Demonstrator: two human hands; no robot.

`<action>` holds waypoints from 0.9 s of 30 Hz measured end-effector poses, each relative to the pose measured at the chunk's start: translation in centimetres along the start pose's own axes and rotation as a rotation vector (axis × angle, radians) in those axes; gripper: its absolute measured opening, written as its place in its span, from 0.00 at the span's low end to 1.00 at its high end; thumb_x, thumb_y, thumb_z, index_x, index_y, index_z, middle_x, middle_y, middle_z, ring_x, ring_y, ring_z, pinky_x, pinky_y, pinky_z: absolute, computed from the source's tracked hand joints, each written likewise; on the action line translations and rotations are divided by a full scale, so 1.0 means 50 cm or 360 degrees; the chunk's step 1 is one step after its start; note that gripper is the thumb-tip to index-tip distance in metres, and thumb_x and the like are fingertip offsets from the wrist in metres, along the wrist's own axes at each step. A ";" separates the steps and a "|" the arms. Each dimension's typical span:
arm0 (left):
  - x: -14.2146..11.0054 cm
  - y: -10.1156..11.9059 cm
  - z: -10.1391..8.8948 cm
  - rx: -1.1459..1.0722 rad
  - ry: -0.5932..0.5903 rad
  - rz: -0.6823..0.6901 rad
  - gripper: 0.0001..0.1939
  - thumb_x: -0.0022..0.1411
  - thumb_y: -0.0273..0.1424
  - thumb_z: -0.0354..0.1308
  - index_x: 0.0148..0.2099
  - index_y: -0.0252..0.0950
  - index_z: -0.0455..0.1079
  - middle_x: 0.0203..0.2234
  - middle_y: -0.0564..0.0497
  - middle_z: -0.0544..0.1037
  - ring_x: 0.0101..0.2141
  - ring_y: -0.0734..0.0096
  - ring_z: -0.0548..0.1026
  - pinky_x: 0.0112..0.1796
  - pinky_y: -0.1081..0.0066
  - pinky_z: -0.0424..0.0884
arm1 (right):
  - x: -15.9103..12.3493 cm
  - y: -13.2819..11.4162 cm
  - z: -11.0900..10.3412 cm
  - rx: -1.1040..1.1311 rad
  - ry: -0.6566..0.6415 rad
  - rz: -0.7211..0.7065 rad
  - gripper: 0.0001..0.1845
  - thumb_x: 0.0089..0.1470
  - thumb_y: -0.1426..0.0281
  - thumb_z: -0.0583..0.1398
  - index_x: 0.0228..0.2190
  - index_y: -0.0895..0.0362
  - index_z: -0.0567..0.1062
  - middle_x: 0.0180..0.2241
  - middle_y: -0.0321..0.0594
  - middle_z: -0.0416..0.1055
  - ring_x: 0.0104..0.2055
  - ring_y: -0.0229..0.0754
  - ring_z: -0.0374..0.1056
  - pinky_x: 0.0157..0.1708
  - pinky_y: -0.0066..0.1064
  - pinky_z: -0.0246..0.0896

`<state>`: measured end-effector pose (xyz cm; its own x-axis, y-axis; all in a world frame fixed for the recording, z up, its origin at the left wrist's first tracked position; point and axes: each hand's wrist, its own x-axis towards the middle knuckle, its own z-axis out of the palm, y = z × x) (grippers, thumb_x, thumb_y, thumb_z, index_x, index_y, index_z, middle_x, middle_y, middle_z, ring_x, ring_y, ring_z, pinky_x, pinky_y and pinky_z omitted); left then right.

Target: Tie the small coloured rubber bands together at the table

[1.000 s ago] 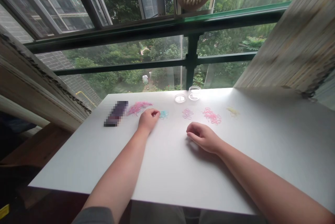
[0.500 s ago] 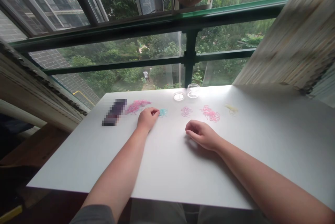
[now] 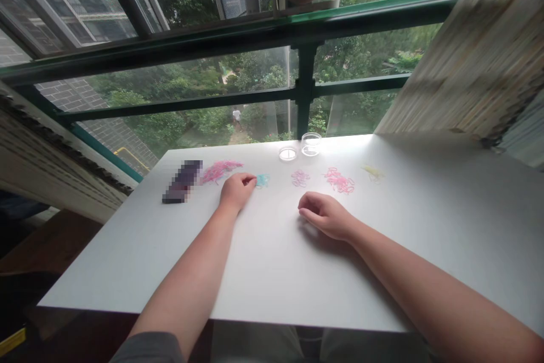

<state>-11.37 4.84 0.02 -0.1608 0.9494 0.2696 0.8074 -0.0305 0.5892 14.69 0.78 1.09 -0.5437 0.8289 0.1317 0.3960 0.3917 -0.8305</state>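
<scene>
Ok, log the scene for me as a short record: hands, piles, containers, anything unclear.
left hand: fingertips at turquoise loop bands; grip unclear
right hand: fingers curled, nearest lilac loop bands and pink loop bands
other piles: larger pink heap left of turquoise; pale yellow pile far right
containers: clear shallow dish, taller clear round container, near table's window edge
unclear: pixelated dark object, left

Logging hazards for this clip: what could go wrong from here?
1. The left hand sits between the large pink pile and the blue pile; a sideways brush could mix them.
2. The clear container stands near the table's far edge, so a bump might send it over.
3. The right hand rests just in front of loose pink loops; reaching forward could scatter them.
</scene>
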 end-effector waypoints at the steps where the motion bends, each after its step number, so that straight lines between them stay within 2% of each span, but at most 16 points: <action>1: 0.000 0.000 -0.001 0.0001 0.0006 0.0000 0.11 0.54 0.34 0.55 0.36 0.38 0.76 0.32 0.50 0.79 0.33 0.67 0.75 0.36 0.70 0.69 | 0.000 0.000 0.000 -0.0002 -0.0002 0.0000 0.03 0.49 0.70 0.55 0.27 0.57 0.68 0.21 0.33 0.63 0.23 0.34 0.57 0.24 0.27 0.53; 14: 0.005 -0.010 -0.001 -0.0008 0.0114 -0.0038 0.11 0.54 0.34 0.55 0.36 0.37 0.75 0.30 0.49 0.79 0.31 0.67 0.74 0.35 0.70 0.70 | -0.001 -0.001 0.001 -0.0005 0.0000 0.0017 0.03 0.50 0.70 0.54 0.27 0.56 0.67 0.23 0.33 0.65 0.24 0.34 0.58 0.25 0.27 0.54; 20: 0.000 -0.007 -0.002 0.0025 0.0000 -0.0043 0.10 0.55 0.32 0.54 0.36 0.37 0.75 0.30 0.48 0.79 0.31 0.67 0.75 0.35 0.70 0.69 | -0.002 -0.003 0.000 -0.0044 -0.0003 0.0030 0.06 0.51 0.69 0.54 0.24 0.57 0.65 0.21 0.32 0.62 0.23 0.34 0.56 0.23 0.27 0.52; 27: -0.003 -0.002 0.006 0.0034 -0.0037 -0.0063 0.09 0.54 0.31 0.55 0.36 0.37 0.75 0.31 0.48 0.79 0.32 0.67 0.75 0.35 0.70 0.69 | 0.001 0.004 0.003 -0.0054 -0.0003 0.0007 0.07 0.50 0.68 0.55 0.23 0.56 0.63 0.20 0.32 0.60 0.22 0.34 0.55 0.23 0.27 0.51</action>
<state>-11.27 4.81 -0.32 -0.1796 0.9568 0.2286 0.8129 0.0135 0.5822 14.63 0.83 0.88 -0.5430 0.8301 0.1270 0.4232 0.4011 -0.8124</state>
